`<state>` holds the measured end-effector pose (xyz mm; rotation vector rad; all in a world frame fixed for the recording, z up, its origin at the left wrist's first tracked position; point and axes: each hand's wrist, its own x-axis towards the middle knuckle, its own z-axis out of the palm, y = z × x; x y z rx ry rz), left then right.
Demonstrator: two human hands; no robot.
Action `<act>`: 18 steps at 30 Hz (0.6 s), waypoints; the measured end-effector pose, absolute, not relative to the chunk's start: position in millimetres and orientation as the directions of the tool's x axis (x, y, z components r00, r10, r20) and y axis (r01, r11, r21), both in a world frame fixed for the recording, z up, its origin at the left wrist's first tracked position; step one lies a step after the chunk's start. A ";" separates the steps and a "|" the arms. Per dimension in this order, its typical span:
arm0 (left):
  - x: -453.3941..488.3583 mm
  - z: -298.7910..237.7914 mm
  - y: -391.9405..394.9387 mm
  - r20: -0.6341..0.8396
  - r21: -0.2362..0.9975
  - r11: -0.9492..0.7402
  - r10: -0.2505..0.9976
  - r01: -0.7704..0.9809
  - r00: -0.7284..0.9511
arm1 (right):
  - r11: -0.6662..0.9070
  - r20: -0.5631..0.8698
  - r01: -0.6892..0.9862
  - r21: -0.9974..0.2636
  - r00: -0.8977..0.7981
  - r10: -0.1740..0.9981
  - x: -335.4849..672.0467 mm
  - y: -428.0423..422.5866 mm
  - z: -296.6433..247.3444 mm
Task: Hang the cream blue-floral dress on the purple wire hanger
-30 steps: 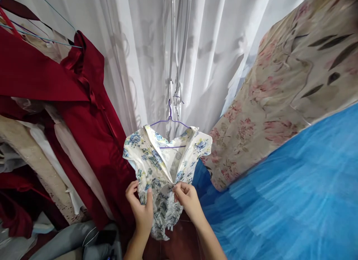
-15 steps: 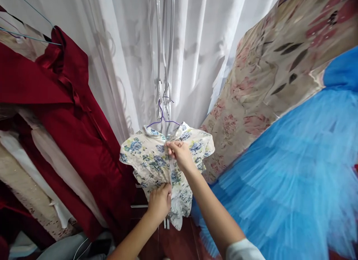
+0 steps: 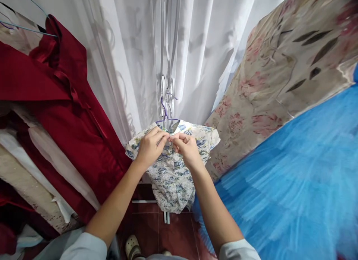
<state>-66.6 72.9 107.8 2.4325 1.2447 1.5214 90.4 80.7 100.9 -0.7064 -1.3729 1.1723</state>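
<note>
A small floral dress (image 3: 170, 181), white with blue and yellow-green flowers, hangs in front of me on a purple wire hanger (image 3: 165, 112). My left hand (image 3: 152, 146) pinches the dress at the top of its front, just under the collar. Right beside it, my right hand (image 3: 187, 148) pinches the other side of the same neck opening, and the fingertips of both hands nearly meet. Whatever small fastening may lie between the fingertips is too small to make out. The hanger hooks onto a white metal stand (image 3: 167, 86).
Dark red garments (image 3: 75, 114) hang at the left. To the right are a beige cloth with pink flowers (image 3: 251, 103) and a blue ruffled tulle dress (image 3: 279, 178). White curtains (image 3: 134, 58) cover the back. Below lie red floor tiles (image 3: 145, 228) and a pale clog (image 3: 132, 247).
My left hand has risen from the lower front of the dress to the collar, next to my right hand. The dress front is now drawn together at the neck, and the view has shifted slightly.
</note>
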 end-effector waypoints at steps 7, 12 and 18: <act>-104.0 142.3 101.8 0.893 0.318 -0.685 0.449 0.655 0.035 | 0.365 0.377 -0.113 -0.924 -0.104 0.921 82.2 93.7 73.6; -188.6 91.9 131.4 0.685 0.720 -0.571 0.500 0.393 -0.529 | 0.279 0.302 -0.125 -0.952 -0.234 0.924 71.8 77.5 52.4; -183.2 -21.6 115.2 0.428 0.866 -0.495 0.653 0.076 -0.625 | 0.183 0.215 -0.136 -0.974 -0.274 0.937 66.0 70.3 12.0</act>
